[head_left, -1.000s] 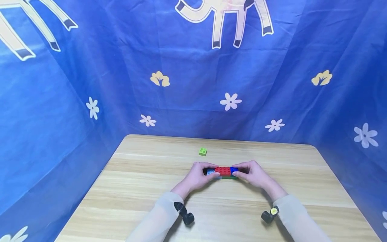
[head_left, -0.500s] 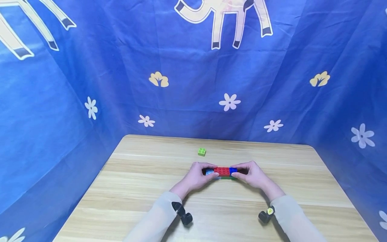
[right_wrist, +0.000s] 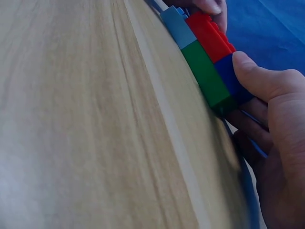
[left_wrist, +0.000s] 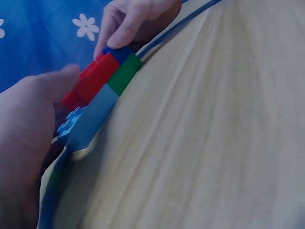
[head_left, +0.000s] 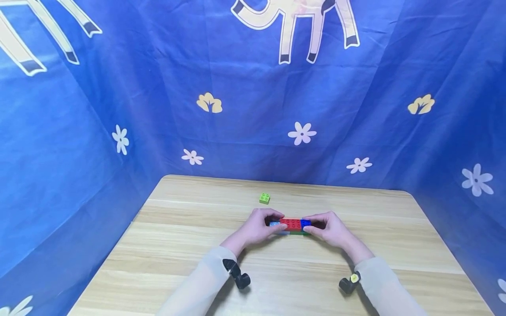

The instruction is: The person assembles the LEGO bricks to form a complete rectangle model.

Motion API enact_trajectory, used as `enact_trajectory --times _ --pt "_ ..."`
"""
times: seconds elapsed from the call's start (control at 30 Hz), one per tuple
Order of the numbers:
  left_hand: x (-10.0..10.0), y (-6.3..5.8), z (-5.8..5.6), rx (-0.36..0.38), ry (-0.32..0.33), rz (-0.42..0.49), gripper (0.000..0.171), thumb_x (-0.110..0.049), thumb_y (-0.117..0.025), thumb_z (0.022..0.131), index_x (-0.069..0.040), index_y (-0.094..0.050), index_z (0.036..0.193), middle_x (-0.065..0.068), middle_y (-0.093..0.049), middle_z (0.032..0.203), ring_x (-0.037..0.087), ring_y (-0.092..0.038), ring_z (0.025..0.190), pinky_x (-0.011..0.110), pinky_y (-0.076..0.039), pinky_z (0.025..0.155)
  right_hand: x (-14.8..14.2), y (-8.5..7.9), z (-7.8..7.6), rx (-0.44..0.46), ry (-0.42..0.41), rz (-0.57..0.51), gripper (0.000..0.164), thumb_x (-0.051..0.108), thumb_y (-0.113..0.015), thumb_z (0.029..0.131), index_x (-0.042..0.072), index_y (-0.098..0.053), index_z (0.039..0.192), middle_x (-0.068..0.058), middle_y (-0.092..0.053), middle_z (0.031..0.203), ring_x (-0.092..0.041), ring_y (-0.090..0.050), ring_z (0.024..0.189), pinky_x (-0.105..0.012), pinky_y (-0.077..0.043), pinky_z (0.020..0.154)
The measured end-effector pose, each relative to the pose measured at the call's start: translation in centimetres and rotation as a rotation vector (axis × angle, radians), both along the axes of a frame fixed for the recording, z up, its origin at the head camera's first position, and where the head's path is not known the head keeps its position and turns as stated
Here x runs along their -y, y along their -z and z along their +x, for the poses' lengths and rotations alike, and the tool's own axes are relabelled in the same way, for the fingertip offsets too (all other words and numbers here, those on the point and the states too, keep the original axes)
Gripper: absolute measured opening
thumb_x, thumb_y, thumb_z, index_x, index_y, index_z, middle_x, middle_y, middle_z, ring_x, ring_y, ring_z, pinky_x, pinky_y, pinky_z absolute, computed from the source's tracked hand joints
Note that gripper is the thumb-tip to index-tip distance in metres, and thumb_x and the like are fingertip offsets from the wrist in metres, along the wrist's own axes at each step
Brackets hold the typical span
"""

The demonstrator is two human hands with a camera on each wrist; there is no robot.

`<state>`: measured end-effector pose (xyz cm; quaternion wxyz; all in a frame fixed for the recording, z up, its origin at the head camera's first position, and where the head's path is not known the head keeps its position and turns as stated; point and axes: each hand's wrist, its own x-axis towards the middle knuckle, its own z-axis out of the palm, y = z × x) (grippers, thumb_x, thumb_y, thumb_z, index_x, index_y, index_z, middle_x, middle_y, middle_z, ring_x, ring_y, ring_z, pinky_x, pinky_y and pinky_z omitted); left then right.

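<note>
A low toy-brick block lies on the table before me. Its bottom row is a light blue brick point(left_wrist: 95, 117) on the left and a green brick point(right_wrist: 205, 74) on the right. On top sits a red brick point(head_left: 291, 224), with a dark blue brick point(head_left: 305, 223) beside it above the green one's right end. Studs of the light blue brick show left of the red one. My left hand point(head_left: 256, 227) pinches the red brick near its left end between thumb and fingers. My right hand point(head_left: 334, 229) pinches the dark blue brick; its lower fingers reach behind the block in the right wrist view.
A small lime green brick point(head_left: 264, 199) with studs up lies farther back on the wooden table point(head_left: 197, 210), left of the block. A blue patterned curtain point(head_left: 253, 105) hangs behind the table and along both sides.
My left hand has shifted slightly, its knuckles a little higher and its fingers more arched. The right hand stays on the dark blue brick, and the bricks keep their arrangement.
</note>
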<state>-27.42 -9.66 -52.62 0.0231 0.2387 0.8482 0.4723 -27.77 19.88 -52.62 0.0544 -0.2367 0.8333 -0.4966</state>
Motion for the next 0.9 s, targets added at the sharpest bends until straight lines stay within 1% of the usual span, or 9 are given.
enact_trajectory --times 0.1,0.2,0.23,0.3,0.4,0.5,0.6,0.7,0.9 --pt "0.3 -0.2 -0.4 0.030 0.001 0.034 0.047 -0.036 -0.082 0.095 -0.005 -0.073 0.130 0.005 -0.076 0.121 0.012 -0.072 0.108 0.032 -0.055 0.100 0.2 0.0 0.1 0.017 0.009 -0.005 0.031 0.011 -0.083 0.094 0.002 -0.078 0.123 -0.010 -0.079 0.112 -0.025 -0.071 0.103 -0.025 -0.056 0.090" --pt "0.7 -0.5 -0.8 0.032 -0.002 0.060 0.049 -0.032 -0.082 0.096 -0.001 -0.071 0.132 0.010 -0.075 0.124 0.017 -0.073 0.110 0.034 -0.055 0.101 0.1 0.2 0.0 0.012 0.019 0.007 0.031 0.013 -0.083 0.094 0.004 -0.079 0.123 -0.009 -0.078 0.115 -0.025 -0.071 0.107 -0.024 -0.054 0.093" --pt "0.9 -0.6 -1.1 0.016 -0.010 0.057 0.049 -0.032 -0.082 0.096 -0.001 -0.071 0.132 0.011 -0.075 0.124 0.018 -0.073 0.111 0.035 -0.055 0.103 -0.1 0.6 -0.2 0.012 0.022 0.009 0.031 0.015 -0.083 0.094 0.006 -0.079 0.124 -0.007 -0.078 0.116 -0.024 -0.071 0.108 -0.025 -0.054 0.094" --pt "1.2 -0.8 -1.4 -0.023 -0.039 0.039 0.048 -0.031 -0.082 0.096 -0.002 -0.071 0.132 0.009 -0.074 0.127 0.021 -0.071 0.116 0.038 -0.053 0.106 -0.3 0.9 -0.3 0.008 0.022 0.004 0.032 0.019 -0.084 0.094 0.009 -0.079 0.124 -0.005 -0.078 0.117 -0.022 -0.070 0.109 -0.024 -0.053 0.095" --pt "1.8 -1.0 -2.2 -0.113 -0.085 0.011 0.046 -0.028 -0.083 0.095 -0.003 -0.072 0.132 0.008 -0.072 0.131 0.025 -0.067 0.124 0.042 -0.049 0.110 -0.4 0.8 -0.3 0.012 0.021 -0.003 0.032 0.022 -0.085 0.094 0.011 -0.080 0.123 -0.003 -0.078 0.116 -0.020 -0.070 0.109 -0.024 -0.053 0.095" --pt "2.4 -1.0 -3.1 -0.182 -0.123 0.000 0.047 -0.022 -0.085 0.094 -0.003 -0.070 0.134 0.010 -0.068 0.137 0.029 -0.062 0.130 0.044 -0.045 0.114 -0.5 0.7 -0.2 0.017 0.021 -0.006 0.032 0.025 -0.085 0.093 0.013 -0.081 0.123 -0.002 -0.078 0.115 -0.020 -0.070 0.108 -0.024 -0.054 0.094" --pt "2.9 -0.8 -4.1 -0.216 -0.153 -0.020 0.052 -0.020 -0.085 0.093 -0.002 -0.067 0.138 0.012 -0.065 0.142 0.030 -0.059 0.134 0.042 -0.041 0.118 -0.5 0.5 -0.1 0.018 0.023 -0.008 0.032 0.027 -0.085 0.093 0.014 -0.081 0.122 -0.001 -0.078 0.115 -0.020 -0.070 0.107 -0.024 -0.054 0.093" --pt "3.3 -0.7 -4.9 -0.207 -0.175 -0.061 0.058 -0.021 -0.085 0.093 -0.002 -0.063 0.143 0.013 -0.062 0.146 0.031 -0.055 0.137 0.043 -0.036 0.121 -0.5 0.5 -0.1 0.016 0.021 -0.006 0.033 0.028 -0.085 0.093 0.014 -0.081 0.123 -0.001 -0.078 0.115 -0.020 -0.070 0.107 -0.024 -0.054 0.093" --pt "3.8 -0.7 -5.8 -0.126 -0.175 -0.145 0.065 -0.025 -0.082 0.095 0.000 -0.056 0.149 0.019 -0.057 0.150 0.037 -0.052 0.140 0.049 -0.034 0.122 -0.3 0.9 0.0 0.016 0.035 0.000 0.033 0.027 -0.086 0.093 0.015 -0.081 0.123 0.000 -0.078 0.117 -0.019 -0.069 0.111 -0.027 -0.053 0.098"
